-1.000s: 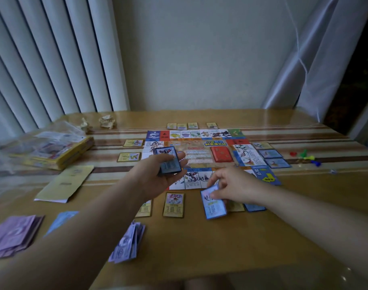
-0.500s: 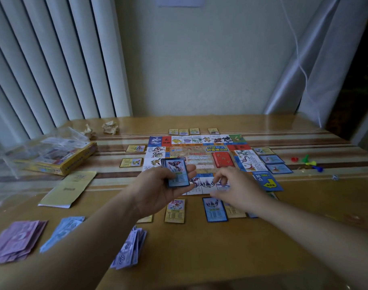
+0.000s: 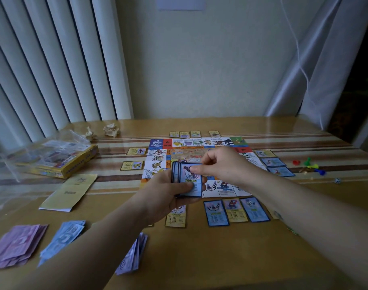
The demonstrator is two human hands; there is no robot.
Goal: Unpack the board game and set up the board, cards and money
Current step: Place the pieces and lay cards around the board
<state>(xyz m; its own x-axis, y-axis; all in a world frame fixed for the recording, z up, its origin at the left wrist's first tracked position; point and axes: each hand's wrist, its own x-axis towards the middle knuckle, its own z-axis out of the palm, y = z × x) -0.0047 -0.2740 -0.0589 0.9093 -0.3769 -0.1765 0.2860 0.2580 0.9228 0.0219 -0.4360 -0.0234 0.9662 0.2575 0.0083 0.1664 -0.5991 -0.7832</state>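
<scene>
Presently the card deck [image 3: 176,174] is gripped in the left hand [image 3: 164,195], long axis running 12 to 6 o'clock, thumb across its face and fingers [image 3: 204,181] curled round the far side. The right hand [image 3: 225,166] reaches in from 2 o'clock; its thumb and forefinger pinch the top card [image 3: 192,185] near the upper end, so it is judged the dealing hand. The deck hangs over the near-left part of the board [image 3: 191,142]. Counted on the bench [image 3: 220,258], laid-out cards [image 3: 216,213]: four at the board's 12 o'clock edge, two at 9, three at 3, four showing whole at 6. Money piles [image 3: 61,237]: three, at 7 o'clock.
</scene>
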